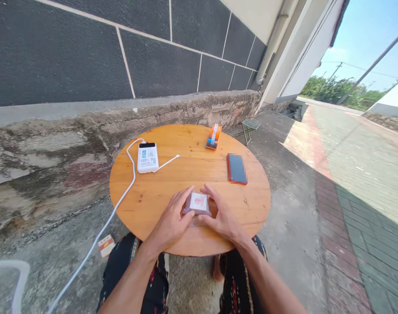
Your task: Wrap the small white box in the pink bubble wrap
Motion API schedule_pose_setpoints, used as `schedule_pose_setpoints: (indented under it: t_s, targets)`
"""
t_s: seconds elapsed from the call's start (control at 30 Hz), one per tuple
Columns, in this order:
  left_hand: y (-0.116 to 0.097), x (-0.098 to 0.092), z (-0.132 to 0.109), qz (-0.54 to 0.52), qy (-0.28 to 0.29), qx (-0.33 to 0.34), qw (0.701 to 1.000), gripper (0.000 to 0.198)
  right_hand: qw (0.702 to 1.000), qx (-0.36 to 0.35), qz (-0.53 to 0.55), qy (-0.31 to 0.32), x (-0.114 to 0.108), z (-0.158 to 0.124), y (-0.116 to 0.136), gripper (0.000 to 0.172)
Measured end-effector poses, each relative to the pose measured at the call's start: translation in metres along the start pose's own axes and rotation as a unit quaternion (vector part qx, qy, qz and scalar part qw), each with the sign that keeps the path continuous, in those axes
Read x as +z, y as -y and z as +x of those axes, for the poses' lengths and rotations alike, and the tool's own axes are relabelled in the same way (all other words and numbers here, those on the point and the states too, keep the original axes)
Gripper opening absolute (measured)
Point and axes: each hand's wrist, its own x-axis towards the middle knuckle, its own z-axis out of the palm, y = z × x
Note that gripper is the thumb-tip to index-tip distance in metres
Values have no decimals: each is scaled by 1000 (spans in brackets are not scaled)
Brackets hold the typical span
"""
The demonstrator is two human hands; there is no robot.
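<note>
A small wrapped packet [199,202] with a pale label and a reddish picture lies on the round wooden table [185,174], near its front edge. My left hand [175,216] is at the packet's left side, thumb at the near edge and fingers along the far left. On the other side my right hand [222,216] curves round the right end, its thumb also at the near edge. Both hands have the packet between them.
A white power bank [148,158] with a white cable stands at the table's left. An orange tape dispenser [214,136] is at the back, and a dark phone [237,168] with a red edge lies right. Behind are a folding stool [249,129] and a wall.
</note>
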Motion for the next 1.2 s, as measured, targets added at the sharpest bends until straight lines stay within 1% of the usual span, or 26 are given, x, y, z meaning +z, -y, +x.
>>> schedule_pose_setpoints:
  t_s: [0.1, 0.2, 0.37, 0.43, 0.57, 0.67, 0.77, 0.9, 0.97, 1.03, 1.13, 1.2]
  targets:
    - [0, 0, 0, -4, -1, -10, 1000, 58, 1000, 6, 0, -16, 4, 0, -1, 69]
    - [1, 0, 1, 0, -8, -3, 1000, 56, 1000, 11, -13, -17, 5, 1, -3, 65]
    - [2, 2, 0, 20, 1, 34, 999, 54, 999, 1, -31, -28, 7, 1, -6, 65]
    - [2, 3, -1, 38, 2, 47, 998, 50, 999, -3, -31, -31, 8, 0, -6, 65]
    - [2, 4, -2, 71, 5, 56, 996, 39, 999, -7, -33, -37, 9, -1, -6, 65]
    - [3, 5, -1, 74, 3, 59, 996, 36, 999, -7, -30, -39, 9, -1, -6, 65]
    - [3, 5, -2, 55, -9, 50, 997, 43, 999, -8, -19, -39, 8, -2, -6, 65]
    - [4, 5, -4, 47, -43, 28, 998, 65, 1000, -19, -3, -23, 7, -3, -5, 65]
    - [5, 6, -4, 49, -39, 17, 998, 66, 999, -21, -14, -19, 8, -3, -4, 64]
    - [6, 8, -3, 52, -37, 9, 998, 63, 998, -29, -40, -30, 8, -2, -3, 63]
    - [7, 12, -1, 71, -70, 10, 995, 61, 994, -52, -71, -61, 8, -2, -2, 67]
    - [6, 12, 0, 78, -84, 9, 993, 63, 993, -52, -61, -82, 7, -4, 0, 68]
